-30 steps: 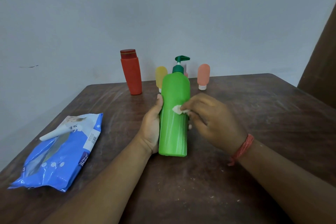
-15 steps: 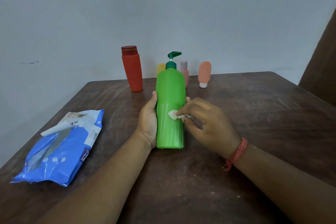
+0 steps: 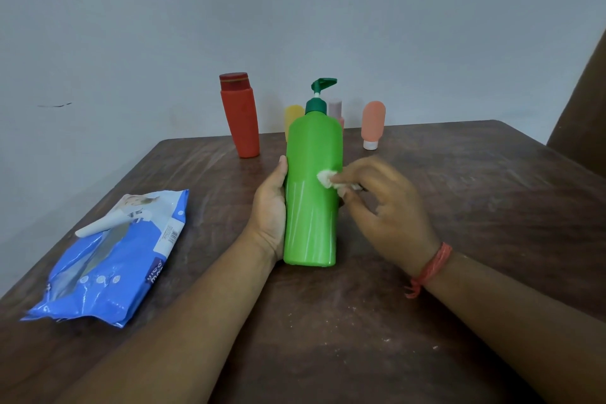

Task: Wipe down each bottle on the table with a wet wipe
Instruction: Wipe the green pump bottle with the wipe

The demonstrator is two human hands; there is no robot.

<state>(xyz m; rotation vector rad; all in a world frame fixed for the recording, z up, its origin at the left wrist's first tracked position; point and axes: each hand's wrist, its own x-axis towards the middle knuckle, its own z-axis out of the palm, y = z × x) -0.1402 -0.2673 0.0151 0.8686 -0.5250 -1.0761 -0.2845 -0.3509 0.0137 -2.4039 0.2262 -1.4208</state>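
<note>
On the brown surface, near its middle, the green pump bottle stands upright. The left hand grips its left side, thumb up along the plastic. The right hand pinches a small crumpled wet wipe against the bottle's front. A blue wipes pack lies to the left; a red bottle stands behind.

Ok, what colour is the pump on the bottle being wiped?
Dark green pump, clearest in the head view.
</note>
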